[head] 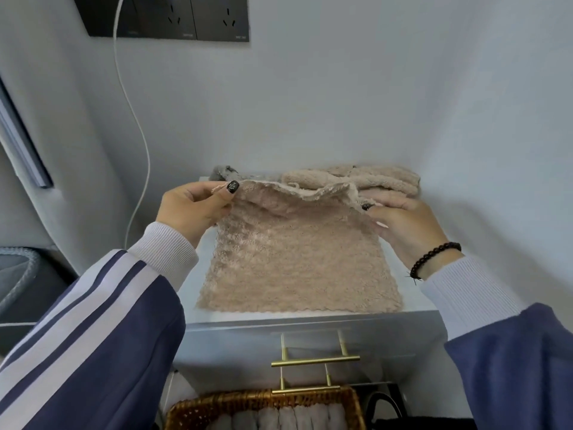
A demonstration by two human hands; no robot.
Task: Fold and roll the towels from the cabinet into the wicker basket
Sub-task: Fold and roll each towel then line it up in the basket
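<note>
A beige fluffy towel (297,265) lies spread on the white cabinet top (412,299). Its far edge is lifted off the surface. My left hand (192,209) pinches the far left corner between thumb and fingers. My right hand (403,221) pinches the far right corner. Behind the towel, against the wall, lies a heap of more beige towels (366,180) with a grey one (221,172) at its left end. The wicker basket (192,411) stands on the floor below the cabinet front, with several rolled grey towels (288,418) inside.
Two brass drawer handles (314,361) stick out from the cabinet front above the basket. A white cable (136,119) hangs down the wall from a dark socket panel (173,17). A grey bin (18,274) is at the left, a dark object (387,405) right of the basket.
</note>
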